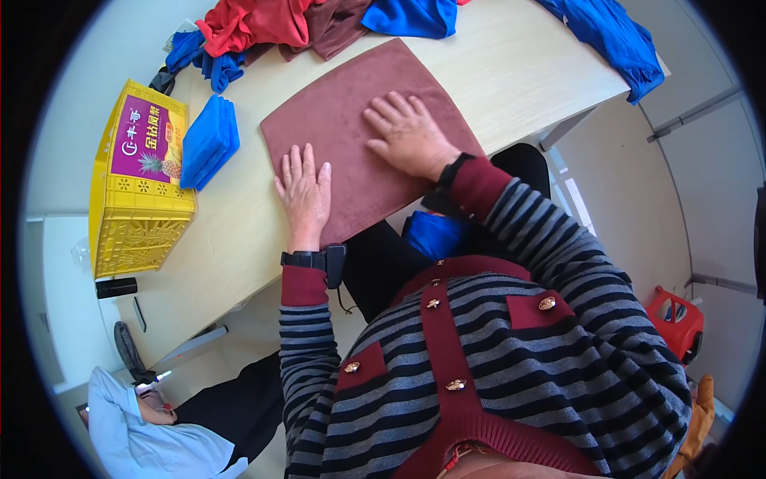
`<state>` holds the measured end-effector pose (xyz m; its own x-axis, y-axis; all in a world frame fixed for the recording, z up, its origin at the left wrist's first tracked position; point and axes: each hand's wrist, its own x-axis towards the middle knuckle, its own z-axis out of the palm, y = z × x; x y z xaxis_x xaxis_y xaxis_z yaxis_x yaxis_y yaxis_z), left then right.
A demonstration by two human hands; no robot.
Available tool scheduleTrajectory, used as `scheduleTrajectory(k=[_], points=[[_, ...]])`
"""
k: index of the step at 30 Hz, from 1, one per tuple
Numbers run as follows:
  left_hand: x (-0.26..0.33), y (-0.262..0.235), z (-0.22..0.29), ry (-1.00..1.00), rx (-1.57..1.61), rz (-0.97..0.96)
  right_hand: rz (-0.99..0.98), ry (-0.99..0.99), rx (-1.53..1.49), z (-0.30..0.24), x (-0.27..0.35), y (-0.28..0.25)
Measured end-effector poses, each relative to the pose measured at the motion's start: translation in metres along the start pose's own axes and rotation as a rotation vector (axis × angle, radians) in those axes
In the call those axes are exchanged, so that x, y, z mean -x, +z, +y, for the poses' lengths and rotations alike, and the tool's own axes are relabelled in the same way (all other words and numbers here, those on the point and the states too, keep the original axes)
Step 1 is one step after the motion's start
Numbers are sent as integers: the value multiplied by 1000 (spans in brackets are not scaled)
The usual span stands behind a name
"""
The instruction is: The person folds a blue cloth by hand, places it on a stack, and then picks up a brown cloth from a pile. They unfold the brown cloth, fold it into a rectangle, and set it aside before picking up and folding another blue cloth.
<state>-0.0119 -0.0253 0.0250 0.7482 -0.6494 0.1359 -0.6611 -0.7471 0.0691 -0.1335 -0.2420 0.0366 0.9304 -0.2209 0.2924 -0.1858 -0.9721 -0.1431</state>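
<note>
The left hand (304,190) lies flat with its fingers spread on the near left edge of the brown towel (363,136), and the right hand (408,134) lies flat and spread on its middle, likely to press it smooth and keep it from sliding. The towel sits flat on the table (511,72) in the middle of the frame, turned so its long side runs from lower left to upper right. A stack of folded blue cloths (209,141) and a yellow crate (140,180) sit at the left, and a heap of red, brown and blue cloths (303,24) lies along the top.
</note>
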Motion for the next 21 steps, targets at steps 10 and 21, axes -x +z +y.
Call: scheduleTrajectory(k=[10,21], points=[[4,2,-22,-50,25,37,15,229,114,83,33,-15],[-7,0,-16,-101,40,-13,-37,97,67,52,39,-18]])
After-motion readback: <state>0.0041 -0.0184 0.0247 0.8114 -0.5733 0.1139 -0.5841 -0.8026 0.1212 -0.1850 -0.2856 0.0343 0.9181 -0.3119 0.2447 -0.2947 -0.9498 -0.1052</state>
